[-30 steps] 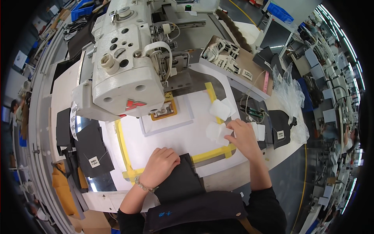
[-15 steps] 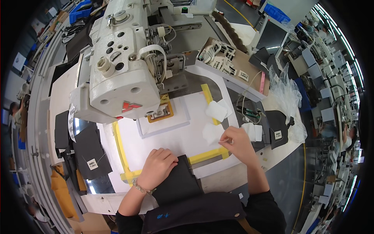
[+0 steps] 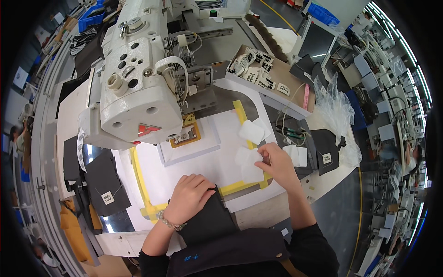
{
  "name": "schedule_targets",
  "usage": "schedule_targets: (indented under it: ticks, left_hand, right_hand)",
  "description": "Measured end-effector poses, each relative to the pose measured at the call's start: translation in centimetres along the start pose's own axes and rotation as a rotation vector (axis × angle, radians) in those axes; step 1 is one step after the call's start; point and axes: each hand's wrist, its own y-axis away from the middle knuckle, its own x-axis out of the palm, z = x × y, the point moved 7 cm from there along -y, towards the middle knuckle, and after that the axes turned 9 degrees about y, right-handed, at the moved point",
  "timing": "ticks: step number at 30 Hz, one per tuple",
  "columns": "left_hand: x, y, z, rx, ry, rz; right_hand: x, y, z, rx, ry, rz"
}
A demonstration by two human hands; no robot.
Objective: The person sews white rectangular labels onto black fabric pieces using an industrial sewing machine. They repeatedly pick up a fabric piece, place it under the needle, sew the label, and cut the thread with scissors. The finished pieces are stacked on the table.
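Note:
My left hand [image 3: 190, 197] is closed on the top edge of a dark grey fabric piece [image 3: 213, 214], which lies against my front at the table edge. Over at the right, my right hand [image 3: 276, 165] has its thumb and forefinger at the edge of a thin white square [image 3: 248, 166], pinching it. More white squares [image 3: 252, 133] lie just beyond, partly over the yellow tape. Left of them a white sewing machine head [image 3: 138, 108] stands over a yellow-edged clamp frame [image 3: 186, 135] on the white work sheet [image 3: 159, 177].
A cardboard box of fabric labels [image 3: 272, 85] stands at the far right, with a clear plastic bag [image 3: 334, 108] beside it. Dark pieces bearing pale labels lie left [image 3: 105, 182] and right [image 3: 325, 150]. White squares [image 3: 295, 155] are stacked right of my right hand.
My right hand has shifted slightly left and up, onto the white square's edge; that square now reaches nearer to me. My left hand keeps its hold on the dark fabric. The whole view shifted slightly.

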Motion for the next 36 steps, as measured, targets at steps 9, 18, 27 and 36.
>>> schedule_targets:
  ticks: [9,18,27,36]
  left_hand:
    - [-0.4,0.4,0.3,-0.019,-0.003,-0.009]
    - [-1.1,0.0,1.9,-0.252,0.376,-0.123]
    - [-1.4,0.1,8.6,-0.537,0.991,-0.281]
    - [-2.7,-0.4,9.0,-0.111,0.430,-0.006]
  right_hand:
    - [-0.5,0.1,-0.9,0.164,-0.126,0.095]
    - [-0.1,-0.8,0.7,0.067,-0.577,0.242]
    - [6.3,-4.6,8.7,-0.290,-0.732,0.289]
    - [7.8,-8.0,10.2,-0.723,0.002,-0.119]
